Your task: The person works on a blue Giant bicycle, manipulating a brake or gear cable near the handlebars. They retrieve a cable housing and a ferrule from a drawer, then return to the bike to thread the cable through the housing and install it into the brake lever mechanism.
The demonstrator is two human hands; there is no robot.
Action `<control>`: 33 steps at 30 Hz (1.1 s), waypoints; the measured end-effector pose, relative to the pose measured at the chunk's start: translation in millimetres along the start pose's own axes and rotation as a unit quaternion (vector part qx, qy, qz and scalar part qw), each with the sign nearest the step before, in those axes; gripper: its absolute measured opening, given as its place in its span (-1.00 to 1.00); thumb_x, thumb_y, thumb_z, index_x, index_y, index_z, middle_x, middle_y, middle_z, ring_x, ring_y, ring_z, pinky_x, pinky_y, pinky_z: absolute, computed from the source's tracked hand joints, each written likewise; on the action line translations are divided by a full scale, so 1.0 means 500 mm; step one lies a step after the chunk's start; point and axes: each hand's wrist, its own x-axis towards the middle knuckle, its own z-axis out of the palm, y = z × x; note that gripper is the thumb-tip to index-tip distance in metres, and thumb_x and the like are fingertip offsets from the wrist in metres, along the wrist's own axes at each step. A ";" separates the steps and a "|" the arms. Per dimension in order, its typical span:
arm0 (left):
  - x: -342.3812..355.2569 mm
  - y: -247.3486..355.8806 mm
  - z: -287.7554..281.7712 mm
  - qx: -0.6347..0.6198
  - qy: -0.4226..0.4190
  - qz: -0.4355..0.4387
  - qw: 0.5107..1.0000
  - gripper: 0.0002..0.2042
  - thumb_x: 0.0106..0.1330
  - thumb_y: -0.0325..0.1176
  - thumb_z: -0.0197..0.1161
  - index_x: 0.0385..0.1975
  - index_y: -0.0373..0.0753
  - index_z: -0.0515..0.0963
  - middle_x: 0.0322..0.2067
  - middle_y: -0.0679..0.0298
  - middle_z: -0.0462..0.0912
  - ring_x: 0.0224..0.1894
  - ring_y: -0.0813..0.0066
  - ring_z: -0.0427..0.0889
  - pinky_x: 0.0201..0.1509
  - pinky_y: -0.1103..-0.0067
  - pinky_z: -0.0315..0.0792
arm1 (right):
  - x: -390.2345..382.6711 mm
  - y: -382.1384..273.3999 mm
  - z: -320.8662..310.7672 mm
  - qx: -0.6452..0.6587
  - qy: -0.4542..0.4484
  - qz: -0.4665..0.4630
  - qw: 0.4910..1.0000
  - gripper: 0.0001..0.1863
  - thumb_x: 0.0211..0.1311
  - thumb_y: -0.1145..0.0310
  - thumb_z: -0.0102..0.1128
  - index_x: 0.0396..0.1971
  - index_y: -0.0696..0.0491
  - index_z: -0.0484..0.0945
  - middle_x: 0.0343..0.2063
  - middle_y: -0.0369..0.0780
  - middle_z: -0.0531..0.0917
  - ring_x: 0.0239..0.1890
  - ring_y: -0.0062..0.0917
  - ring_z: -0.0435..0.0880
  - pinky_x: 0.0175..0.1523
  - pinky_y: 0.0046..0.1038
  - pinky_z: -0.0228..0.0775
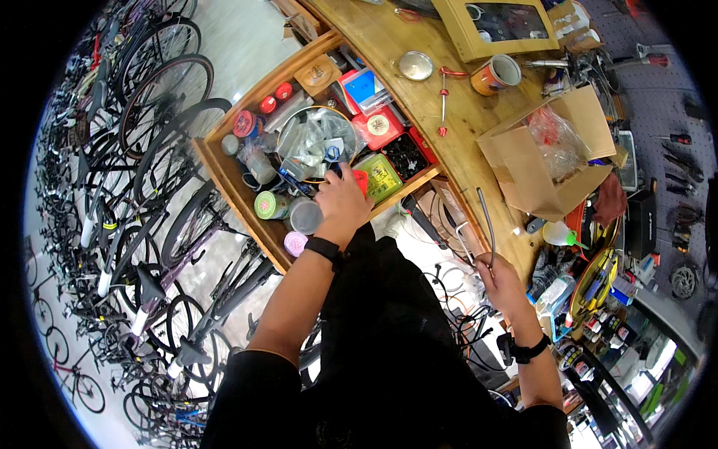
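My left hand (341,200) reaches down into an open wooden drawer (241,200). Its fingers curl together at a small dark item whose kind is hidden. A red object (360,181) lies against that hand, beside a yellow-green square box (379,177). Just beyond the fingertips sits a round container (303,142) full of clear plastic bags. My right hand (501,286) is closed round a bent grey rod (488,221), held upright near the bench edge. A second, paler thin piece (464,238) shows beside the rod; whether it is in the same grip I cannot tell.
Round tins (269,205) and a clear jar (305,215) stand near my left wrist. On the wooden bench (464,142) are an open cardboard box (516,168), a tin can (495,75) and a red-ended tool (443,101). Bicycles (168,67) crowd the left; cables (467,325) hang below.
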 end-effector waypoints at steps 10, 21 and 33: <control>0.224 0.111 0.063 0.020 0.029 0.356 0.934 -0.82 0.08 -0.33 0.30 -0.34 -0.23 0.61 -0.31 0.09 0.63 -0.19 0.08 0.64 -0.15 0.23 0.54 | -0.062 0.019 0.026 0.019 0.055 0.066 0.996 -0.85 0.29 0.42 0.13 -0.26 0.21 0.53 -0.38 0.01 0.59 -0.27 -0.09 0.59 -0.14 -0.25 0.42; 0.261 0.159 0.123 0.237 0.012 0.403 0.884 -0.86 0.16 -0.38 0.15 -0.45 -0.13 0.68 -0.35 0.24 0.71 -0.21 0.24 0.68 -0.26 0.35 0.53 | -0.081 0.043 0.043 0.064 0.080 0.073 0.992 -0.90 0.26 0.47 0.16 -0.28 0.18 0.52 -0.38 -0.02 0.59 -0.30 -0.10 0.60 -0.19 -0.26 0.44; 0.259 0.168 0.107 0.248 -0.021 0.435 0.865 -0.86 0.11 -0.42 0.15 -0.46 -0.23 0.67 -0.41 0.12 0.71 -0.31 0.16 0.71 -0.30 0.28 0.55 | -0.072 0.036 0.043 0.041 0.067 0.051 0.996 -0.88 0.29 0.44 0.12 -0.27 0.17 0.53 -0.36 -0.02 0.59 -0.26 -0.10 0.59 -0.16 -0.23 0.43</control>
